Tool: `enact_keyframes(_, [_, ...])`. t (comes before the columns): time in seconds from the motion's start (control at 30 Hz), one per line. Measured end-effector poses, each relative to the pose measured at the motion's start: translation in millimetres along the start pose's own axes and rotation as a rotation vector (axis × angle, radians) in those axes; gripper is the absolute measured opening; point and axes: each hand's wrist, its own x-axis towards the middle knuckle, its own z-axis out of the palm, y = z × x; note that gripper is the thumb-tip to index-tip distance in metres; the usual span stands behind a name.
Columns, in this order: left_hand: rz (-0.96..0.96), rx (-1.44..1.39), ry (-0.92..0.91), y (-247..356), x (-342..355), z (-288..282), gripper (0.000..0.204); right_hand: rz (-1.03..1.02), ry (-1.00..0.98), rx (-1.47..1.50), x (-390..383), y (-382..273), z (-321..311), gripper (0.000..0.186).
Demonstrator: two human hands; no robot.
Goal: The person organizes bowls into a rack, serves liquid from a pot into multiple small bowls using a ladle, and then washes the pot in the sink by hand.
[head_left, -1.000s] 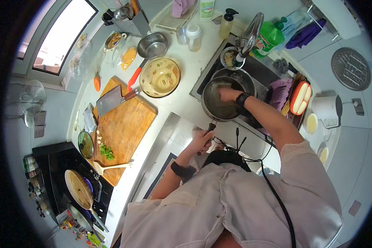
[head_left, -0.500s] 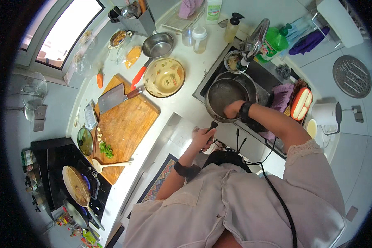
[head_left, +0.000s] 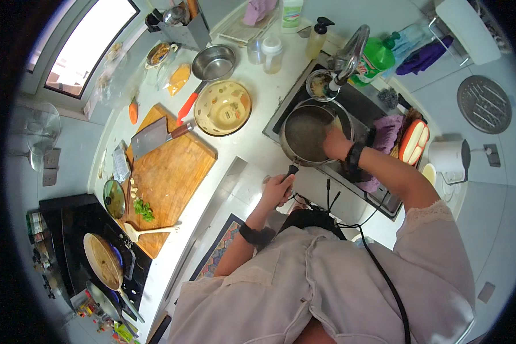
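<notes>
Over the sink [head_left: 281, 117], a dark-bottomed saucepan [head_left: 304, 137] is tilted slightly, its short black handle toward me. My left hand [head_left: 278, 190] is wrapped round that handle. Inside the pan, against its right inner wall, is my right hand [head_left: 336, 143], fingers bent downward. Whatever those fingers hold, if anything, is hidden beneath the hand. Just beyond the pan, a small metal strainer [head_left: 320, 86] with food scraps sits under the faucet [head_left: 355, 53]. Another metal rim shows behind the pan's far right side.
Left of the sink stand a patterned glass bowl [head_left: 223, 108] and a steel pot [head_left: 214, 62]. A cleaver [head_left: 150, 139] lies on the wooden cutting board [head_left: 175, 172] with chopped greens [head_left: 144, 210]. A frying pan [head_left: 103, 261] sits over a lit blue flame on the stove [head_left: 69, 229].
My right hand has moved rightward and a little up inside the saucepan, from the near edge to the right wall. My left hand keeps its hold on the handle.
</notes>
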Motion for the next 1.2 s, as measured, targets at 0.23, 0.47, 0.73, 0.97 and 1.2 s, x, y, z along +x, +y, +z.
enact_keyframes(0.23, [-0.01, 0.233, 0.032, 26.7, 18.3, 16.3, 0.034, -0.055, 0.435, 0.724, -49.3, 1.4, 19.0, 0.035])
enact_keyframes(0.47, [0.624, 1.268, 0.05, 49.3, 71.5, 55.4, 0.031, 0.123, 0.904, 1.118, -22.1, -18.5, 116.3, 0.047])
enact_keyframes(0.73, [0.657, 2.01, -0.053, 84.4, 100.1, 123.3, 0.018, 0.702, 1.218, 1.414, -45.6, -27.5, 159.0, 0.038])
enact_keyframes(0.97, [0.728, 2.135, 0.021, 95.4, 108.7, 132.1, 0.026, 0.893, 1.033, 1.697, -54.9, -27.0, 188.9, 0.046])
enact_keyframes(1.2, [0.77, 1.983, 0.114, 115.8, 84.9, 118.6, 0.024, 0.667, 1.153, 2.268, -31.4, -20.3, 212.6, 0.041])
